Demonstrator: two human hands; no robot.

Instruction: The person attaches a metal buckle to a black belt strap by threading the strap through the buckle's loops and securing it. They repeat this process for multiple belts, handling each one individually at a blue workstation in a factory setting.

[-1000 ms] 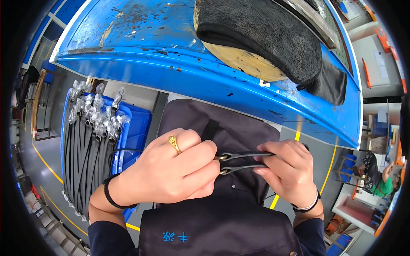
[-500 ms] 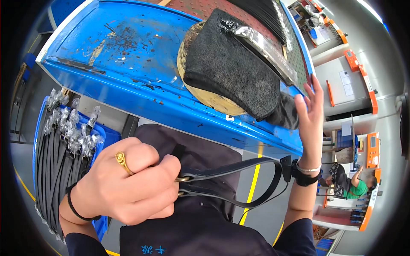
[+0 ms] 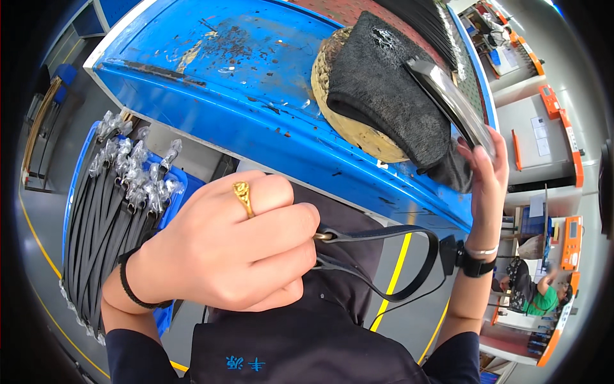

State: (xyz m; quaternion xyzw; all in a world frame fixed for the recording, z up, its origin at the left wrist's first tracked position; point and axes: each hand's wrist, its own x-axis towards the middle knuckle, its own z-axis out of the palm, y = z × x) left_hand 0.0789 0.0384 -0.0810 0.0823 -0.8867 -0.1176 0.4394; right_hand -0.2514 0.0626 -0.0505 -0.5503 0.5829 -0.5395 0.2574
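Observation:
My left hand [image 3: 236,246], with a gold ring, is closed in front of my apron. It grips a looped black leather strap [image 3: 384,235] by its end; brass-coloured metal shows beside my fingers. The loop sticks out to the right. My right hand [image 3: 491,173] is closed around the near end of a long dark bar-like tool with a shiny face [image 3: 451,102]; I cannot tell its exact kind. Under the bar lies a black fuzzy cloth [image 3: 390,89] with a glossy dark smear. The cloth covers most of a round wooden block [image 3: 345,128] on the bench.
A stained blue bench [image 3: 211,96] runs in front of me. Black strips [image 3: 432,25] lie bundled at its back right. At the left, a blue bin [image 3: 80,173] holds several black straps [image 3: 102,237] with plastic-wrapped ends. A person in green [image 3: 534,291] works at the far right.
My right hand was open beside the bar and now holds its near end, tilting it off the cloth. The view has shifted; my left hand still grips the strap.

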